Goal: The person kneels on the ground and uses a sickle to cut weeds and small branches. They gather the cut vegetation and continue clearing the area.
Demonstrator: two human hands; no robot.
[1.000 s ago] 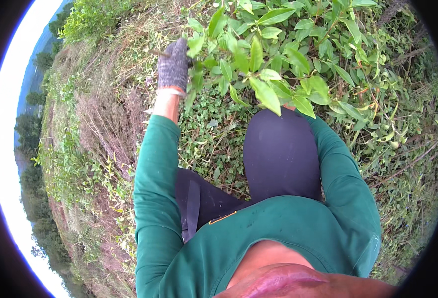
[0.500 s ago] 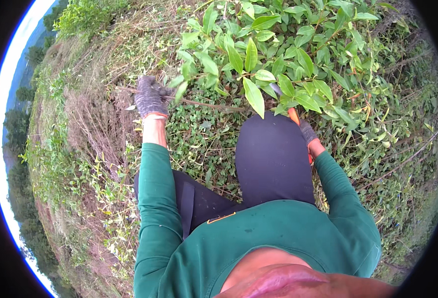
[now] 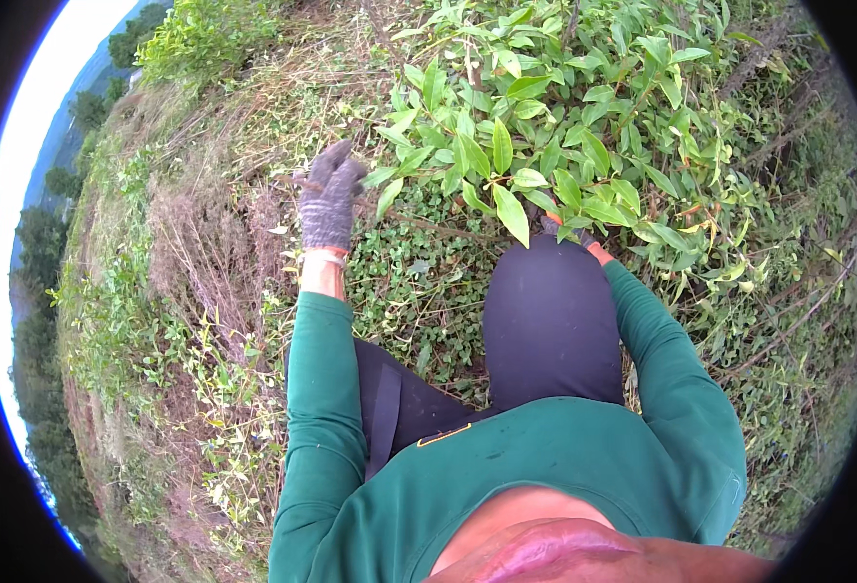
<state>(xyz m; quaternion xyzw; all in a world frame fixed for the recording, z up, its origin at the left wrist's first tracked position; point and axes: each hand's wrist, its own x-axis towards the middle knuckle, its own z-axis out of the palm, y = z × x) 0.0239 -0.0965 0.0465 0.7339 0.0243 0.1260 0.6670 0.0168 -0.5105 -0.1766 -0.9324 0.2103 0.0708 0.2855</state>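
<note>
My left hand [image 3: 329, 199], in a grey knit glove with an orange cuff, is raised over the undergrowth left of a leafy green bush [image 3: 584, 126]. Its fingers are stretched out, with thumb and fingertips apart. A thin brown stem [image 3: 438, 227] runs from beside this hand toward my knee; whether the glove still touches it is unclear. My right hand [image 3: 576, 234], gloved too, is closed beyond the raised knee, partly covered by leaves. It grips an orange-handled tool [image 3: 553, 220], whose greyish metal end is mostly hidden under the bush.
My dark-trousered knee [image 3: 553, 311] stands up between my arms. Low green ground plants [image 3: 419, 282] cover the ground in front. Dry brownish brush [image 3: 205, 233] lies to the left, and a long bare twig [image 3: 797, 316] to the right. The slope falls away toward distant trees [image 3: 45, 340].
My left hand has moved right in the picture and its fingers have loosened from around the stem. My right hand has shifted forward and left, deeper behind the knee and leaves.
</note>
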